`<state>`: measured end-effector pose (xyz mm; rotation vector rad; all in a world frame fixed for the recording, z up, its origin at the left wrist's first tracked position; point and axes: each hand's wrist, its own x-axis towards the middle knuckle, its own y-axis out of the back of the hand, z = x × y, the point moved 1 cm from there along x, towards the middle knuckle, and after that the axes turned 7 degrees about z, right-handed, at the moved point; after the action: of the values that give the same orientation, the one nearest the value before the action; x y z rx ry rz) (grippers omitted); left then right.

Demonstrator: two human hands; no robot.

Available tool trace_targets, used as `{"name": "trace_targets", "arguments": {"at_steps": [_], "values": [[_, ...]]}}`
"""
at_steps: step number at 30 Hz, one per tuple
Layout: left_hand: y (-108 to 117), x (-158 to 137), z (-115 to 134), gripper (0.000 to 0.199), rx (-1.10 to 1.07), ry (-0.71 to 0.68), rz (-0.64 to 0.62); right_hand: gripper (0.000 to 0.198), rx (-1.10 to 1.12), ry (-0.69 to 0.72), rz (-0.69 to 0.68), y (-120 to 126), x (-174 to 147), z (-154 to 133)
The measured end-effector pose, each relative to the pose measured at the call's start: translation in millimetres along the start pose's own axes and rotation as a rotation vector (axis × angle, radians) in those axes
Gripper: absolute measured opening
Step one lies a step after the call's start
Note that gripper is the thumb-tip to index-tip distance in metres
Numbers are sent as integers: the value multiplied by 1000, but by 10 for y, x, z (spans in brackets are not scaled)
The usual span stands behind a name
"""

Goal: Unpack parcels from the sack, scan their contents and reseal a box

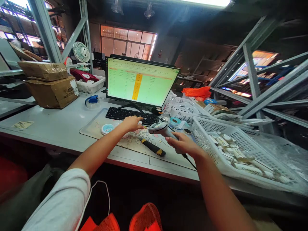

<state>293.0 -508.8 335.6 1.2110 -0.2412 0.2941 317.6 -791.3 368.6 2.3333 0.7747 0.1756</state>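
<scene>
My left hand reaches over the front of the black keyboard, its fingers stretched toward the keys. Whether a fingertip presses a key I cannot tell. Something small and pale shows beneath that hand, too unclear to name. In my right hand is a grey barcode scanner, gripped by its handle, its head pointing left toward my left hand. A black and yellow utility knife lies on the desk mat between my arms. Behind the keyboard the monitor displays a table with one orange column.
On the right stands a white perforated basket holding several small wrapped items. Cardboard boxes are stacked at left, near a blue tape dispenser. Tape rolls lie on the mat, and a fan stands behind.
</scene>
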Motion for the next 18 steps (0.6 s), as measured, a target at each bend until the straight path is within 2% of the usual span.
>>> {"name": "trace_targets", "arguments": {"at_steps": [2,5,11,14,18], "values": [[-138,163,30,36,11,23,-36,50,17,-18,-8,-19,-76,53],[-196,225,-172,19,-16,36,-55,51,33,-29,-27,-24,-134,179],[-51,95,-736,22,-86,15,-110,52,55,11,-82,-84,5,335],[-69,30,-823,23,-100,23,-93,51,-37,87,-97,-174,133,279],[-120,8,-820,24,-109,10,-70,47,-195,262,-58,-301,290,187]]}}
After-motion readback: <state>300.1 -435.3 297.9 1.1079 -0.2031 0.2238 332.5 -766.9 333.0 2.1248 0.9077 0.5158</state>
